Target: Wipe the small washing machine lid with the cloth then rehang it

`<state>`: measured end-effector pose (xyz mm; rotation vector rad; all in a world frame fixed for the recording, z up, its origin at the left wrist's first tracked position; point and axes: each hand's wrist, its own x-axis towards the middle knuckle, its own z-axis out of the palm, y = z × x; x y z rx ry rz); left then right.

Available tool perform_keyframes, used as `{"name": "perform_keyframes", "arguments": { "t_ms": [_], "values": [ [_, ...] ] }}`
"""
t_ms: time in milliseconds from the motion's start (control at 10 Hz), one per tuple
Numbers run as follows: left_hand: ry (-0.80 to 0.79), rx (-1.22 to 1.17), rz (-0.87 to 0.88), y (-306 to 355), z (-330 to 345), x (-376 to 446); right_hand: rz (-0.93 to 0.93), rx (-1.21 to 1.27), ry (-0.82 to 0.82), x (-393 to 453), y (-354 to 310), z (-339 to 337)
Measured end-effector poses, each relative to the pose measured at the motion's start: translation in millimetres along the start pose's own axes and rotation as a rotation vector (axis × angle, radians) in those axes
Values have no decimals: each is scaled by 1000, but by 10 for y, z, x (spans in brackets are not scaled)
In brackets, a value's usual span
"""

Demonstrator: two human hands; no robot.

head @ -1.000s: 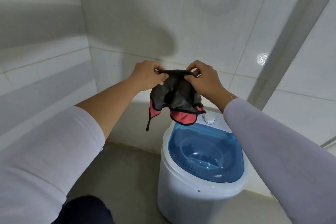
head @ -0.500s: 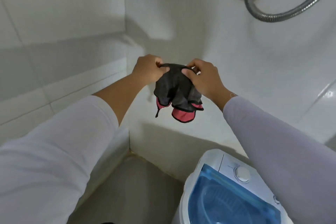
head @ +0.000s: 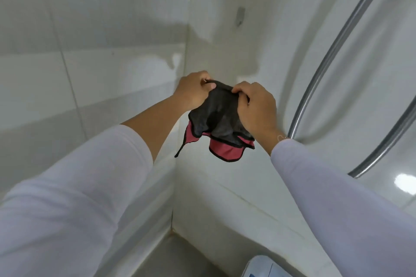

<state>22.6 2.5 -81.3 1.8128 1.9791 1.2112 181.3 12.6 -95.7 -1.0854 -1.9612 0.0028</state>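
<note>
I hold a dark grey cloth (head: 216,117) with a pink underside and black trim up in front of the tiled corner. My left hand (head: 193,92) pinches its top left edge and my right hand (head: 256,108) grips the top right edge. The cloth droops between them, a thin black loop dangling at its lower left. A small metal wall hook (head: 240,16) sits on the wall above the hands, well apart from the cloth. Only a white corner of the small washing machine (head: 263,267) shows at the bottom edge.
White tiled walls meet in a corner (head: 182,164) just behind the cloth. A chrome shower hose (head: 333,51) curves down the right wall beside my right wrist. A strip of grey floor (head: 180,258) shows at the bottom.
My view has tilted upward: the washing machine slid almost out of frame and the wall hook came into sight. Both hands lifted the cloth higher, keeping the same grip.
</note>
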Motion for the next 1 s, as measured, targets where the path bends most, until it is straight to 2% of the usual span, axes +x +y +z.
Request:
{"name": "perform_keyframes", "arguments": {
  "t_ms": [200, 300, 500, 600, 700, 800, 900, 1000],
  "values": [
    [179, -201, 23, 590, -595, 567, -45, -65, 107, 817, -420, -436],
    [196, -258, 42, 749, -739, 864, -16, -101, 101, 1150, -522, -553],
    [138, -255, -64, 765, -668, 1196, 79, -234, -32, 1431, -465, -473],
    [109, -238, -94, 672, -507, 1150, 138, -247, -89, 1374, -387, -376],
    [89, -286, -150, 596, -319, 1020, 187, -153, -93, 1250, -359, -276],
    [47, -338, -222, 548, -62, 768, 267, 55, -130, 1040, -378, -151],
    [130, -364, -311, 529, 136, 471, 351, 128, -230, 742, -316, -110],
    [190, -366, -429, 272, 358, -268, 413, 155, -417, -199, -247, -167]
  ]
}}
